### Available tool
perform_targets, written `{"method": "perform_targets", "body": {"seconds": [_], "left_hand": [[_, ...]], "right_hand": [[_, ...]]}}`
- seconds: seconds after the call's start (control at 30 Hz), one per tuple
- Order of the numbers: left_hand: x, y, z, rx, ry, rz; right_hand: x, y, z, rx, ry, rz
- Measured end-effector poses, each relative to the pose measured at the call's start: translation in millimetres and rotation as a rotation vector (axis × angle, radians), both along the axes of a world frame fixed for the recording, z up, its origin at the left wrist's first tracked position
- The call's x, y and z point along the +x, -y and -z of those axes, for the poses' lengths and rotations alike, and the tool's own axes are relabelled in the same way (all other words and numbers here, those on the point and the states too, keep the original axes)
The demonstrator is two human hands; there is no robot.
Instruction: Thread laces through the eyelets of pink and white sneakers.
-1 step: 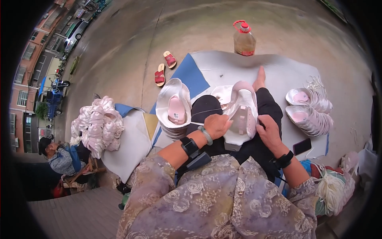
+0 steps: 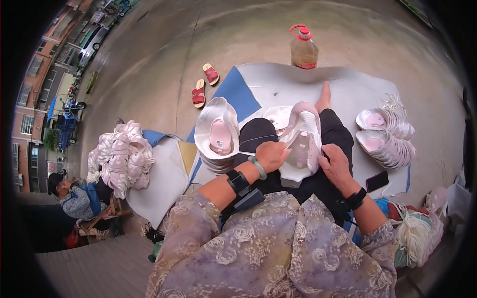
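Well, nearest is a flowered shirt, just below the shoe. The soft white and pink shoe lies on the lap, between two hands, over black pants.

The left hand is at the left edge of the shoe. Its fingers are pinched shut, and a white string seems to run through them. The right hand is at the right edge of the shoe, with its fingers curled in. I can't tell if they hold the edge, a string or nothing.

The step in hand looks like lacing, about partway done. I think the next move calls for a good grip on the shoe with one hand and a small, careful pull with the other, so the string doesn't twist or slip out.

Left of the shoe is a stack of shoes like it. Right of the shoe are a phone and two rows of shoes on a pale mat. Lower right of the shoe sits a bundle of strings. Far left of the shoe is a big shoe pile. Past the shoe are red sandals and a bottle with a red cap.
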State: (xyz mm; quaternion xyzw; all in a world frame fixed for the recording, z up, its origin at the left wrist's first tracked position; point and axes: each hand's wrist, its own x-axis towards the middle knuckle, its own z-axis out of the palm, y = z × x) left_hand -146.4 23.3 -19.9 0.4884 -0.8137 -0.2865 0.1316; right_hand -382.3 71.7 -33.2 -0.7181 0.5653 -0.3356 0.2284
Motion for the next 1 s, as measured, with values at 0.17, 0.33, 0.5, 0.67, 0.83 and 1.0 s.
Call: {"method": "perform_targets", "body": {"seconds": [0.17,0.33,0.5,0.67,0.83,1.0], "left_hand": [[-10.6,17.1,14.9,0.053,0.052,-0.036],[-27.7,25.3,19.8,0.128,0.080,-0.016],[-24.9,21.2,29.5,0.140,0.058,-0.002],[-25.7,27.3,33.4,0.155,0.008,0.004],[-26.2,26.4,34.0,0.169,0.007,-0.010],[-34.5,31.3,36.8,0.229,0.062,0.068]], "right_hand": [[9.8,1.9,-38.7,0.605,-0.141,0.033],[13.9,-4.8,-0.5,0.275,-0.207,-0.002],[21.9,-6.2,-3.0,0.319,-0.463,-0.101],[22.3,2.1,3.2,0.314,-0.445,-0.110],[25.1,3.7,24.1,0.214,-0.400,-0.092],[26.7,2.5,10.5,0.274,-0.444,-0.110]]}}
